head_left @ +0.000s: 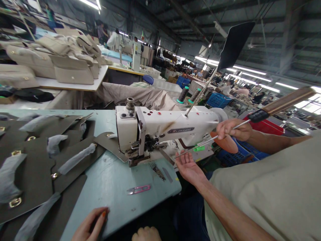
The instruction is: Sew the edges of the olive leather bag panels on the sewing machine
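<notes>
At the bottom, my left hand (90, 223) rests on the front of the pale blue table (112, 201), its fingers apart and nothing seen in them. My right hand (146, 234) is a curled fist at the lower edge; what it holds, if anything, is hidden. Pink thread snips (138, 189) lie on the table beyond my hands. Behind them stands a white sewing machine (163, 124). From the right, a co-worker holds a long screwdriver (200, 144) by its shaft, its tip at that person's other, upturned hand (189, 169) beside the machine.
Dark grey-brown bag pieces (32, 160) with wrapped handles and gold fittings cover the table's left. Tweezers (157, 170) lie below the machine. Beige bags (72, 68) are heaped on a table behind. Thread cones (183, 94) and blue crates (218, 99) stand further back.
</notes>
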Demonstrator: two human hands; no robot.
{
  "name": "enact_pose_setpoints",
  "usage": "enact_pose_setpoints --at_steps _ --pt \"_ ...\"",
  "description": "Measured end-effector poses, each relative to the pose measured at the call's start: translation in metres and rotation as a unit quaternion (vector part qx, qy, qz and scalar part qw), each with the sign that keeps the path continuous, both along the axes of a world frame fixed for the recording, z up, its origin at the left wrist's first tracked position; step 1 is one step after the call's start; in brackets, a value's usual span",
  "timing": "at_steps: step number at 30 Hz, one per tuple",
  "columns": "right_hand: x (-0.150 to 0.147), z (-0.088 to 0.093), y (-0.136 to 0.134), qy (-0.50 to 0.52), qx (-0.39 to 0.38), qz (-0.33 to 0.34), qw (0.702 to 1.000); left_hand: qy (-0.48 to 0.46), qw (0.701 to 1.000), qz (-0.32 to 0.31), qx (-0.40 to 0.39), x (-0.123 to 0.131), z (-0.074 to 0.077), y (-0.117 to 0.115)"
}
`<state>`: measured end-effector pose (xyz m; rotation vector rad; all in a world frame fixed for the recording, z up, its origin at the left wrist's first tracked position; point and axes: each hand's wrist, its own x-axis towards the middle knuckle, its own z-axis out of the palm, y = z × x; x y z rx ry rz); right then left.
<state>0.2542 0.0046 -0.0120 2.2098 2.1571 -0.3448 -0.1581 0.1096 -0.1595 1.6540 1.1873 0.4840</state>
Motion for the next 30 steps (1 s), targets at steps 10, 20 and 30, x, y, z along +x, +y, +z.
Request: enact_pose_setpoints --at_steps 10,20,30 --pt "0.005 0.018 0.006 0.004 -0.039 0.014 0.999 0.003 1.0 0.007 0.022 -0.001 -0.001 -0.001" --pt "-0.004 0.03 0.001 -0.021 0.026 -0.064 0.997 0.001 1.0 -0.001 0.009 -0.002 -0.003 -0.001" --pt "-0.006 0.02 -0.002 0.02 0.101 -0.103 0.989 -0.001 1.0 -0.005 0.007 -0.002 -0.006 0.0"
